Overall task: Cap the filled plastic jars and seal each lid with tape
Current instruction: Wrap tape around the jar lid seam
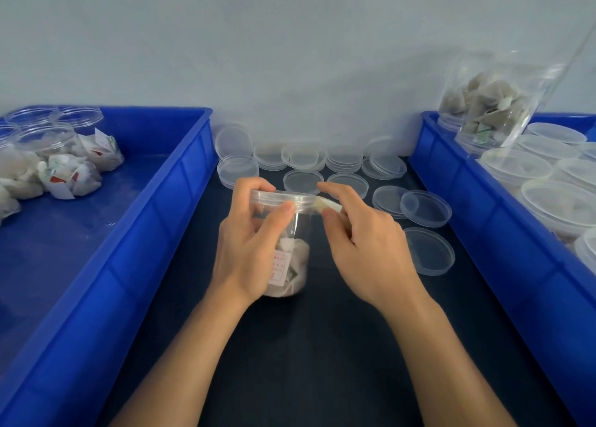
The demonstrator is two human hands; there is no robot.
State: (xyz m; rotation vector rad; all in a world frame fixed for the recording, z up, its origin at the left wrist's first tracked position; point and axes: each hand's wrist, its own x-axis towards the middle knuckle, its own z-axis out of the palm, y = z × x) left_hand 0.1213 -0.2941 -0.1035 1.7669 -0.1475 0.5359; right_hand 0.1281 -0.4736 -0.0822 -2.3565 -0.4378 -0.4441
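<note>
Head view, nearest first: my left hand (248, 246) is gripping a capped jar (287, 249) standing on the dark table (322, 346), fingers curled round its wall, thumb pressing at the lid (283, 197). My right hand (361, 243) is pinching a strip of tape (329, 205) between thumb and forefinger, the strip touching the lid's edge. Beyond, loose lids (425, 209) are lying between two blue bins. The left bin (161, 184) is holding open filled jars (45, 136); the right bin (483, 217) is holding capped jars (554, 207).
</note>
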